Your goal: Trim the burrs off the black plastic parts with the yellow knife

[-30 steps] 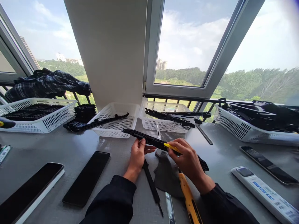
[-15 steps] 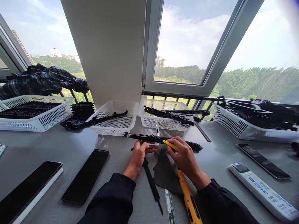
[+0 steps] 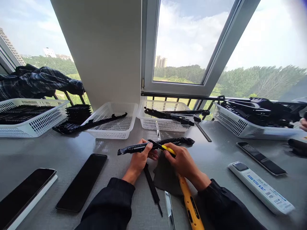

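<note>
In the head view my left hand (image 3: 139,159) is closed around a long black plastic trim part (image 3: 136,148), held up at a slight slant over the table. My right hand (image 3: 184,161) grips a yellow utility knife (image 3: 169,149) whose dark, slim front end lies against the part's middle. Below the hands, a dark grey cloth (image 3: 165,175) lies on the table. Left of it rests a thin black strip-like tool (image 3: 153,188). A yellow power tool (image 3: 190,204) lies on the right, and a shiny metal strip (image 3: 169,207) lies between them.
White baskets (image 3: 115,135) with black parts line the window side. A stack of black parts (image 3: 78,111) stands between two. Phones (image 3: 81,182) lie left and right, near a white packaged device (image 3: 261,188). Another person's hand (image 3: 304,124) shows at the right edge.
The black trim part has tilted and shifted left, its left end now lower and its right end higher. My left thumb now rests near the knife's front end. The view has shifted slightly right.
</note>
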Motion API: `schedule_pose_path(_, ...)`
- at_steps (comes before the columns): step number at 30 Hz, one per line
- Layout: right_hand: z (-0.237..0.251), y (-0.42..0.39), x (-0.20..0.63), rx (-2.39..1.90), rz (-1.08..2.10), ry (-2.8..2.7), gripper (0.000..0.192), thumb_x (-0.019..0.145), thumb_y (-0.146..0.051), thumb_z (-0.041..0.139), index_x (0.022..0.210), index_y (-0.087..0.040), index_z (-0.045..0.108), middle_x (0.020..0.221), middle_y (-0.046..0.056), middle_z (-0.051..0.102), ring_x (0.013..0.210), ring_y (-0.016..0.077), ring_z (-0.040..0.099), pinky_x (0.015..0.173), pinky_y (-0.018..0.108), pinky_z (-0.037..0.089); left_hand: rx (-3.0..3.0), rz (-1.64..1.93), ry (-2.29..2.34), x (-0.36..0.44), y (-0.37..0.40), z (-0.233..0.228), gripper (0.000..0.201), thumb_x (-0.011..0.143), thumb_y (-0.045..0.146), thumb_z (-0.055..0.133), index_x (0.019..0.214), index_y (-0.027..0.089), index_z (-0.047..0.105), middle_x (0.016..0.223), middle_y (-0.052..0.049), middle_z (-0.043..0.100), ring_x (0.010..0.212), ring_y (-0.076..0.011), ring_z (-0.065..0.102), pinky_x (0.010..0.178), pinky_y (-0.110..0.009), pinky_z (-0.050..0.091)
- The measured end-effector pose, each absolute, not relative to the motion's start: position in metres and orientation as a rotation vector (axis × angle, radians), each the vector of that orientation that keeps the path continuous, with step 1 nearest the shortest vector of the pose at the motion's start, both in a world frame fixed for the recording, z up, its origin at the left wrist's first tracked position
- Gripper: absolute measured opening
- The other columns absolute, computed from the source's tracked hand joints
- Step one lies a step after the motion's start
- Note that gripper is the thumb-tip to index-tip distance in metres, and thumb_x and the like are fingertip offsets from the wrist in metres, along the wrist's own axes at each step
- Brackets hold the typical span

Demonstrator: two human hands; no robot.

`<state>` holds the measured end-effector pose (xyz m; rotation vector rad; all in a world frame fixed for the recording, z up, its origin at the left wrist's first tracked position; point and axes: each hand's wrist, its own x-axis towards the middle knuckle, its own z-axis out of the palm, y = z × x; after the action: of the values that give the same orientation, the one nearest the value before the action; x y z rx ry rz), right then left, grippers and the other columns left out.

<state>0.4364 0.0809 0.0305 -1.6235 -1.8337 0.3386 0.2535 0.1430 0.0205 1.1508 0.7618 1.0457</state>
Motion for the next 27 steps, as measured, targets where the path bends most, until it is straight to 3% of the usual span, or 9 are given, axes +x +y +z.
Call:
schedule_pose_path(4, 0.032, 0.08, 0.435, -1.605, 0.339, -1.828, 0.022, 0.099, -0.031, 0.053, 0.113, -0.026, 0.069, 0.094, -0.001, 0.076, 0.082, 0.018, 0.069, 0.074, 0.026, 0.041, 1.17, 1.078, 0.756, 0.253, 0.143, 0.021, 0.038, 0.083, 0.052, 0.073, 0.084, 0.025, 0.046, 0.066, 0.0, 0.076, 0.054, -0.0207, 0.074, 0.052, -0.03, 0.061)
schedule_pose_path(9, 0.034, 0.079, 0.433, -1.612, 0.275, -1.783, 0.016, 0.098, -0.032, 0.053, 0.098, -0.024, 0.067, 0.084, -0.001, 0.073, 0.075, 0.0169, 0.066, 0.069, 0.025, 0.038, 1.212, 1.126, 0.787, 0.252, 0.142, 0.022, 0.036, 0.085, 0.051, 0.07, 0.085, 0.025, 0.044, 0.064, 0.001, 0.075, 0.054, -0.0205, 0.074, 0.052, -0.03, 0.06)
schedule_pose_path(16, 0.039, 0.077, 0.428, -1.676, 0.288, -1.745, 0.025, 0.099, -0.04, 0.052, 0.082, -0.023, 0.06, 0.07, -0.002, 0.066, 0.065, 0.0142, 0.058, 0.064, 0.025, 0.031, 1.305, 1.242, 0.872, 0.253, 0.133, 0.024, 0.03, 0.089, 0.042, 0.064, 0.083, 0.026, 0.039, 0.06, 0.005, 0.07, 0.047, -0.0163, 0.066, 0.046, -0.026, 0.054)
schedule_pose_path(27, 0.044, 0.072, 0.418, -1.699, 0.31, -1.795, 0.028, 0.103, -0.041, 0.05, 0.084, -0.023, 0.061, 0.071, 0.0, 0.067, 0.068, 0.0161, 0.061, 0.065, 0.025, 0.028, 1.487, 1.342, 0.987, 0.252, 0.129, 0.022, 0.027, 0.097, 0.043, 0.058, 0.083, 0.025, 0.042, 0.062, 0.007, 0.068, 0.049, -0.0126, 0.064, 0.052, -0.024, 0.054)
